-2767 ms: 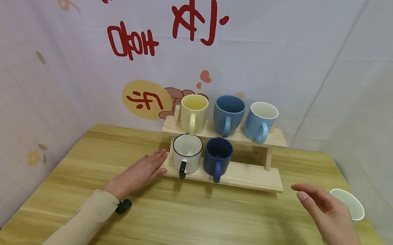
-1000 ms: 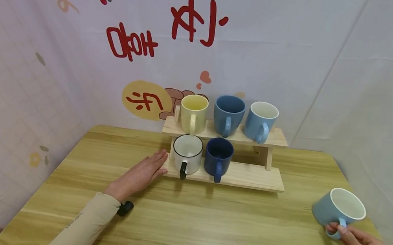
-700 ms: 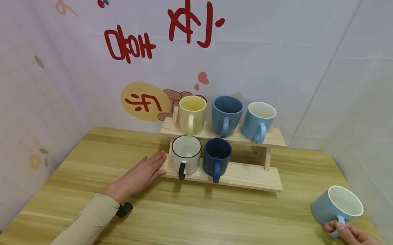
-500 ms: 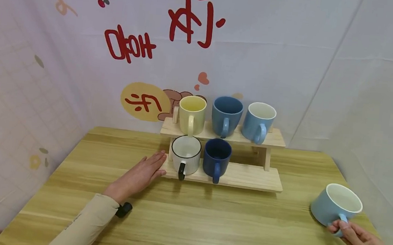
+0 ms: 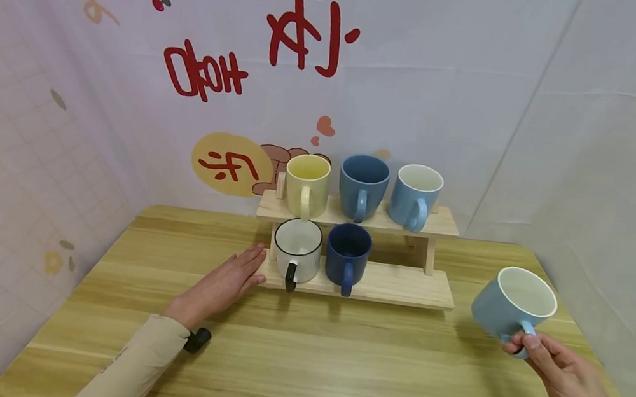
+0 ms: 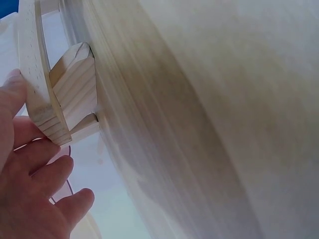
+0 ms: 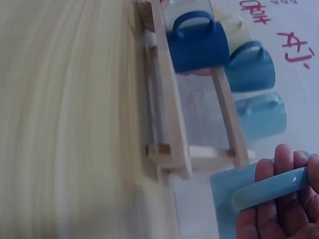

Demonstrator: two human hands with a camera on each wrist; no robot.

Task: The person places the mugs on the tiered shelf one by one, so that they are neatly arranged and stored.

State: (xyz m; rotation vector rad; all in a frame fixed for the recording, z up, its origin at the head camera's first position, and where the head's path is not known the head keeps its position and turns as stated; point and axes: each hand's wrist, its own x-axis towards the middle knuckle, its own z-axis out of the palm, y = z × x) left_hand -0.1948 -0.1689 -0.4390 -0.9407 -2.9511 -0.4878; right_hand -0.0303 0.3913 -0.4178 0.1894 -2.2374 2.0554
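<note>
My right hand (image 5: 571, 379) grips the handle of a light blue mug (image 5: 506, 306) with a white inside, holding it tilted at the right of the table. In the right wrist view, the fingers pass through the mug's handle (image 7: 271, 189). My left hand (image 5: 220, 288) rests against the left end of a two-tier wooden shelf (image 5: 407, 287), fingers fairly straight; the left wrist view has the thumb on the shelf board (image 6: 42, 84). On the lower tier stand a white mug (image 5: 308, 255) with a black rim and a dark blue mug (image 5: 340, 261).
The upper tier bears a yellow mug (image 5: 315, 195), a blue mug (image 5: 373, 188) and another light blue mug (image 5: 406, 200), handles facing forward. Bare board shows on the lower tier, right of the dark blue mug. A printed cloth (image 5: 419, 106) hangs behind the wooden table (image 5: 336, 366).
My right hand has moved from beside the light blue mug to its handle, then raised the mug and carried it leftward. My left hand stays at the shelf's end.
</note>
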